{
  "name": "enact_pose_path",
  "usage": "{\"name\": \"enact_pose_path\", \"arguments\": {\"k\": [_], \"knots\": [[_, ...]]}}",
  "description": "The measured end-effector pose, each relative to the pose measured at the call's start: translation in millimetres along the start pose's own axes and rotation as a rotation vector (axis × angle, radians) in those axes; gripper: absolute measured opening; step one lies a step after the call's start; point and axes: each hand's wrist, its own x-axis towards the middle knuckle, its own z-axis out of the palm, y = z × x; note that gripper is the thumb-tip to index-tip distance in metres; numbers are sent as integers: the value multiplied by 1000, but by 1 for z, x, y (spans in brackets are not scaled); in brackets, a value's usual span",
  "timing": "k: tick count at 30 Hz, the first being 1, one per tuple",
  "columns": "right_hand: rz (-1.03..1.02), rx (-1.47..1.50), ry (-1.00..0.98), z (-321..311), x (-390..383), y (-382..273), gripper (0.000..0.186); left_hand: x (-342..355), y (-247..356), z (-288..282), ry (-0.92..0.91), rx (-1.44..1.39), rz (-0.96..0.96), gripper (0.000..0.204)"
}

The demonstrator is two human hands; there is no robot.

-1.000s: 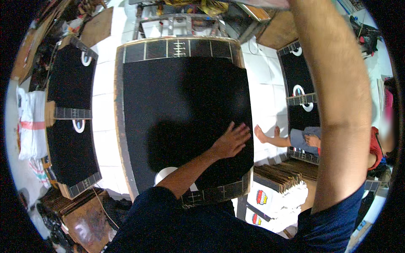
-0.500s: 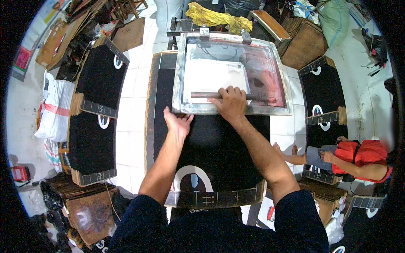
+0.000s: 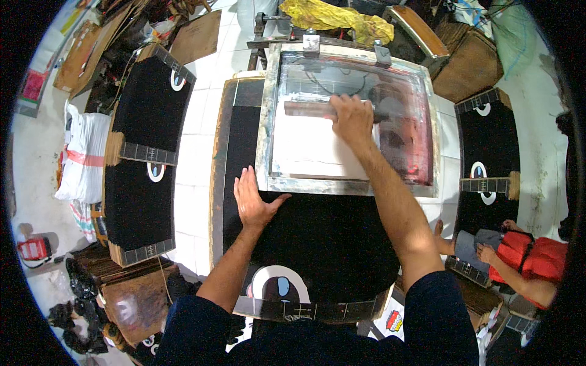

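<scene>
A screen printing frame (image 3: 354, 185) lies over black fabric (image 3: 317, 238) on a long board. White ink (image 3: 317, 146) covers the left part of its mesh, and red stains mark the right. My right hand (image 3: 354, 119) is closed around the handle of a squeegee (image 3: 308, 108), which stands across the mesh at the far half of the frame. Beside the frame's near left corner, my left hand (image 3: 255, 201) is palm down with its fingers spread and holds nothing. A printed eye shape (image 3: 262, 282) in white and blue shows on the fabric nearest me.
Metal clamps (image 3: 311, 45) hold the frame's far edge, with a yellow cloth (image 3: 339, 23) behind. Boards with black fabric stand left (image 3: 143, 207) and right (image 3: 488, 141). A person in red (image 3: 513, 253) sits at the right. Cardboard stacks (image 3: 137, 305) and a white sack (image 3: 85, 152) line the left.
The frame's near edge has come down toward the board. My left hand has turned from palm up under that edge to palm down beside it. My right hand has moved the squeegee farther away.
</scene>
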Motion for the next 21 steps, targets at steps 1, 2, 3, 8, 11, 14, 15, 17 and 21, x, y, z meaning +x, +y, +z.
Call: {"name": "enact_pose_path", "arguments": {"k": [1,2,3,8,11,14,15,17,21], "knots": [[14,-33,-22,7,18,5,35,0,1,0,10,-2,-18,118],[7,-23,17,14,32,6,35,1,1,0,21,8,2,117],[10,-13,51,19,40,8,35,2,1,0,5,22,5,117],[-68,27,-15,25,29,1,35,5,2,-1,-39,46,-15,116],[-185,17,-36,11,-1,-12,33,4,3,-1,-77,62,-60,119],[-215,-12,-56,-10,-44,-26,20,4,2,0,-66,53,-40,114],[-196,20,-57,-18,-62,-29,20,4,2,1,-50,29,-31,112],[-140,38,-46,-28,-90,-38,17,4,1,1,-37,19,-27,111],[-128,56,23,-30,-101,-39,15,4,0,2,-42,19,-38,115]]}}
